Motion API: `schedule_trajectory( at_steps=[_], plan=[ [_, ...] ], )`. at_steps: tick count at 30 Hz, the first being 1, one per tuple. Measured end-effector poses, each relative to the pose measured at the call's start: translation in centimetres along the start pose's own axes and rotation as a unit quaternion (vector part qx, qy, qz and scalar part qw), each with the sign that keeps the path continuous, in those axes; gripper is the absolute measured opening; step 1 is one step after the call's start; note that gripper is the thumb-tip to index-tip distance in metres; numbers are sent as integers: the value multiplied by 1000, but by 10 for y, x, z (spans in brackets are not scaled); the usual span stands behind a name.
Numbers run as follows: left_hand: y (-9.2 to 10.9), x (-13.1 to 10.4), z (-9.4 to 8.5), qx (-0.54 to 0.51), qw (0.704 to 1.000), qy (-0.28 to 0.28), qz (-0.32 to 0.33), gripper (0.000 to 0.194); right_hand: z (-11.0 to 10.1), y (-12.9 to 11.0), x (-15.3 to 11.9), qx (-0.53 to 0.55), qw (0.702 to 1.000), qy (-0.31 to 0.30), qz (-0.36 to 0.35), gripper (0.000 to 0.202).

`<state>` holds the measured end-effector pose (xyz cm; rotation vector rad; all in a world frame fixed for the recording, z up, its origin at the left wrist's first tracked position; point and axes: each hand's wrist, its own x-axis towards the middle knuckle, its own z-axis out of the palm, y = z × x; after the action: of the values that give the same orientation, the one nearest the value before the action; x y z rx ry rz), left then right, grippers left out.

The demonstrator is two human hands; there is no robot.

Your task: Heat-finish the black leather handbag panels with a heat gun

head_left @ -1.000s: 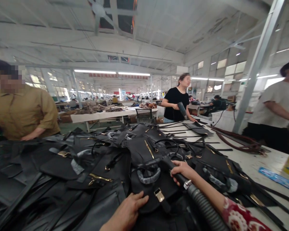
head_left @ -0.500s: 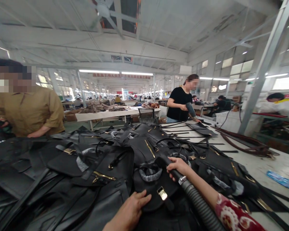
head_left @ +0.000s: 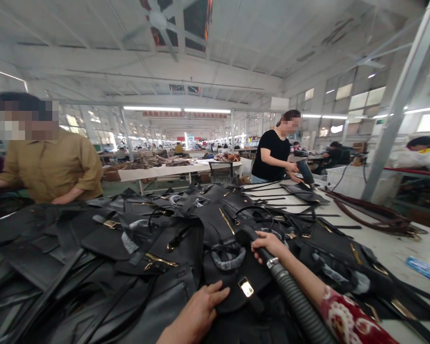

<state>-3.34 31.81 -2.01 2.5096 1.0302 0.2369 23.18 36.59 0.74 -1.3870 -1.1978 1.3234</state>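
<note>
My right hand [head_left: 270, 247] is wrapped round the black nozzle [head_left: 248, 235] of a grey ribbed hose [head_left: 297, 296], which runs down to the bottom edge. The nozzle's head is over a black leather bag piece [head_left: 232, 282] with a gold clasp [head_left: 246, 287] and a handle wrapped in clear film [head_left: 228, 259]. On the left edge of that same piece lies my left hand [head_left: 204, 306], fingers extended and slightly apart, holding nothing. Black bag parts with gold zips and straps are heaped all around both hands.
Across the heap at left stands a person in a tan shirt [head_left: 53, 162]. Another in black [head_left: 272, 157] holds a grey tool [head_left: 306, 173] at the far right. Brown straps [head_left: 376, 215] and a blue packet [head_left: 425, 270] lie on the white table [head_left: 390, 248].
The view has shifted slightly, so most things appear farther right. Both my hands keep their places on the bag and nozzle. The person in black has moved the grey tool rightward.
</note>
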Motion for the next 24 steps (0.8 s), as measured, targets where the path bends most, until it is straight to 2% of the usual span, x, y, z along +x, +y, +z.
schedule_trajectory(
  at_steps=[3,5,8,10,12,15,17,20,22,24],
  plan=[
    [6,3,-5,-11,1000,14,3,57,-2,-8,5,13,997,67,-25,23],
    [8,9,-5,-1,999,36,5,55,-9,-13,0,28,994,93,-44,33],
    [8,26,-2,76,994,81,17,52,-22,-19,-23,55,992,95,-64,59],
    [4,43,-6,135,986,97,18,50,-30,-21,-43,66,992,84,-66,68],
    [-5,62,-20,170,980,97,18,51,-36,-24,-63,69,993,72,-62,73],
    [-26,89,-57,201,975,93,11,47,-45,-27,-91,66,995,62,-37,81],
    [-43,101,-85,221,969,106,-25,40,-53,-29,-108,68,995,61,-26,84],
    [-67,109,-118,247,949,155,-118,38,-64,-31,-132,67,995,65,-30,86],
    [-78,108,-129,253,926,195,-199,41,-70,-30,-146,54,996,66,-29,85],
    [-82,100,-132,249,903,222,-272,48,-75,-28,-158,43,997,64,-23,83]
  ],
)
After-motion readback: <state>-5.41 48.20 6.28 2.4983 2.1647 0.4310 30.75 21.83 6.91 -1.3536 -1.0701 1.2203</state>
